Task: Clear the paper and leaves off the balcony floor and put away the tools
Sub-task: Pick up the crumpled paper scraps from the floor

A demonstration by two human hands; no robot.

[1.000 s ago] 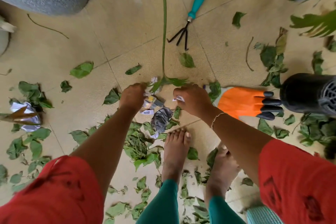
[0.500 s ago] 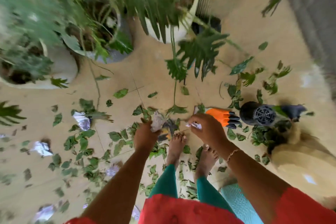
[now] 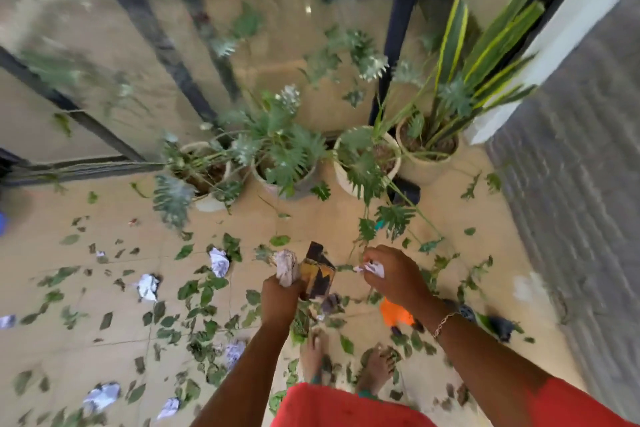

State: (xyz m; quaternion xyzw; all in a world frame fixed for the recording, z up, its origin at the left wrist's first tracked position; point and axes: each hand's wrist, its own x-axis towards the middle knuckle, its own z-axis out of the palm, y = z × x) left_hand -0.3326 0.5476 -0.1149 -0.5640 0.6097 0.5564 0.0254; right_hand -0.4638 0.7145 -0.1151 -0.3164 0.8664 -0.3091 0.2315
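Observation:
My left hand (image 3: 278, 296) grips a bunch of paper: a crumpled white piece (image 3: 286, 265) and a dark and yellow printed piece (image 3: 317, 274). My right hand (image 3: 394, 276) pinches a small crumpled white paper (image 3: 372, 268). Both hands are raised above the tan balcony floor (image 3: 104, 288). Green leaves (image 3: 194, 288) and more paper balls (image 3: 219, 261) lie scattered over the floor, mostly to the left. An orange glove (image 3: 394, 314) shows partly under my right wrist. A dark blower (image 3: 500, 326) lies right of it, half hidden by my arm.
Several potted plants (image 3: 367, 163) stand along the glass railing (image 3: 156, 45) at the back. A grey wall (image 3: 571, 184) runs down the right side. My bare feet (image 3: 375, 371) stand among leaves at the bottom centre.
I have risen from a crouch; the view now takes in the railing and pots. Both hands have lifted off the floor with their paper. The hand rake is out of sight.

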